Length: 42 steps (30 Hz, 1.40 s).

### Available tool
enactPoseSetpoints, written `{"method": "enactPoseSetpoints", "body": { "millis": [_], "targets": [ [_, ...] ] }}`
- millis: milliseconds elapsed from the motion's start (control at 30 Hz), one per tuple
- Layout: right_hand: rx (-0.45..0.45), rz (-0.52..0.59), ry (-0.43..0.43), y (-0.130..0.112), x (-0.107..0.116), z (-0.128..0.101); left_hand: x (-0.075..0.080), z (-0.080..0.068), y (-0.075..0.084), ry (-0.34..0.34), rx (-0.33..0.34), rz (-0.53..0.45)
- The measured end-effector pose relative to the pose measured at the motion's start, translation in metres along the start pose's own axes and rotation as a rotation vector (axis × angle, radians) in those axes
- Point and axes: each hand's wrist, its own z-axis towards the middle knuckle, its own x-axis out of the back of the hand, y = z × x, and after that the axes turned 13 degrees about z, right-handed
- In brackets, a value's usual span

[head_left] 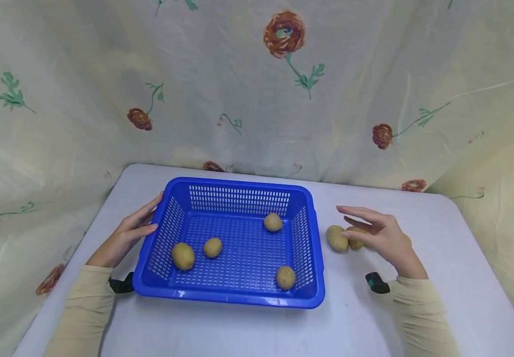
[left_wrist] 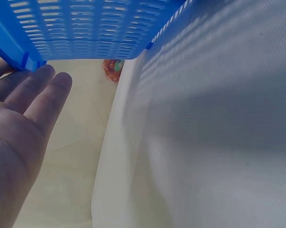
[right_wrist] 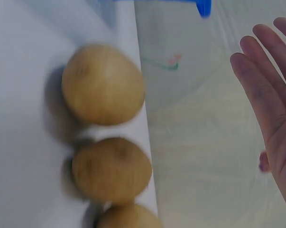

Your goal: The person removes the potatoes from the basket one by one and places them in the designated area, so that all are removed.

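A blue slotted plastic basket (head_left: 306, 233) stands in the middle of the white table (head_left: 355, 317) with several potatoes in it, among them one at the left (head_left: 183, 256) and one near the front (head_left: 286, 277). My left hand (head_left: 128, 233) lies against the basket's left wall (left_wrist: 81, 28), fingers (left_wrist: 38, 90) straight. More potatoes lie in a row right of the basket: the nearest (head_left: 337, 238) (right_wrist: 103, 84), a second (right_wrist: 111, 168) and a third (right_wrist: 129, 217). My right hand (head_left: 379, 233) hovers over them with straight fingers (right_wrist: 261, 90), holding nothing.
A floral curtain (head_left: 257, 89) hangs close behind and around the table. The table's edges run near the left and right of my arms. Black wrist straps (head_left: 376, 282) sit at both cuffs.
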Motion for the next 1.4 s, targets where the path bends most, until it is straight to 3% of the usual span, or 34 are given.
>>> {"method": "enactPoseSetpoints", "body": {
  "millis": [1033, 1400],
  "targets": [
    [0.018, -0.178, -0.353, -0.068, -0.068, 0.057, 0.000, 0.001, 0.001, 0.004, -0.011, 0.011],
    [0.024, -0.242, -0.479, -0.080, -0.102, 0.079, 0.000, 0.000, 0.001, 0.001, -0.008, 0.000]
  ]
}}
